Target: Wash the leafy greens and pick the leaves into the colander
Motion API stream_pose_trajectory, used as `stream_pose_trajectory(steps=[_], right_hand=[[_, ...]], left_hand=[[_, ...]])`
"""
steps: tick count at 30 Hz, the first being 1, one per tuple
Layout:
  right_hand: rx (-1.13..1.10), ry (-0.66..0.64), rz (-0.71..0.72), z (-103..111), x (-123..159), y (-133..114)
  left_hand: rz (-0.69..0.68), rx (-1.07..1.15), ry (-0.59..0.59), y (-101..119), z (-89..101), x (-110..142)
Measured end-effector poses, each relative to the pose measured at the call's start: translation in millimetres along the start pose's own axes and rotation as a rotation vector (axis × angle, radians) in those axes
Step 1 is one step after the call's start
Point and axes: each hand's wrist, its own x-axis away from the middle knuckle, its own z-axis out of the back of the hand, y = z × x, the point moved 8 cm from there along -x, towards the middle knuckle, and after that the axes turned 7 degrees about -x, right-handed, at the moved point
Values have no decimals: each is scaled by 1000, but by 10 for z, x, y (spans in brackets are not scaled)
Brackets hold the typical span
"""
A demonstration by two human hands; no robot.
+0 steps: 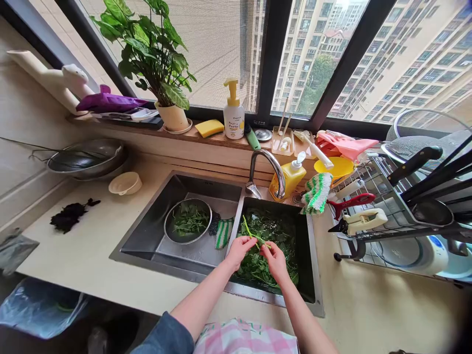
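Note:
My left hand (239, 250) and my right hand (275, 258) meet over the right sink basin (309, 275), both pinched on one green vegetable stem (250, 233) that sticks up between them. Below the hands the basin holds a heap of leafy greens (275, 231) in water. In the left basin a metal bowl (168, 230) holds more picked greens (190, 219).
A curved faucet (271, 164) and a yellow soap bottle (293, 178) stand behind the sink. A dish rack (387, 206) with knives and scissors sits to the right. A wok (88, 158), a small bowl (125, 183) and dark scraps (70, 216) lie on the left counter.

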Motion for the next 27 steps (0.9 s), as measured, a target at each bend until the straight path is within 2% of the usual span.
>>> stream_pose_trajectory(steps=[3, 6, 10, 13, 15, 18, 20, 21, 25, 27], right_hand=[[-47, 9, 7, 54, -29, -46], [-101, 30, -46, 159, -39, -47], [-297, 178, -199, 394, -58, 113], [-425, 328, -237, 655, -120, 225], [-387, 425, -245, 852, -153, 279], [-141, 472, -249, 1000, -134, 286], [33, 436, -146, 921, -77, 166], [103, 383, -61, 806, -39, 67], [381, -10, 317, 47, 180, -372], [491, -98, 422, -197, 260, -496]], left_hand=[[-24, 8, -26, 49, -11, 11], [-51, -21, -4, 27, 41, 13], [-24, -53, 62, -105, 124, 23], [43, 11, 86, -215, 165, 47], [70, 69, 105, -253, 193, 66], [115, 137, 137, -289, 224, 88], [153, 151, 135, -302, 209, 101], [175, 151, 127, -307, 191, 110], [232, 146, 70, -298, 75, 166], [223, 150, 31, -278, 12, 196]])
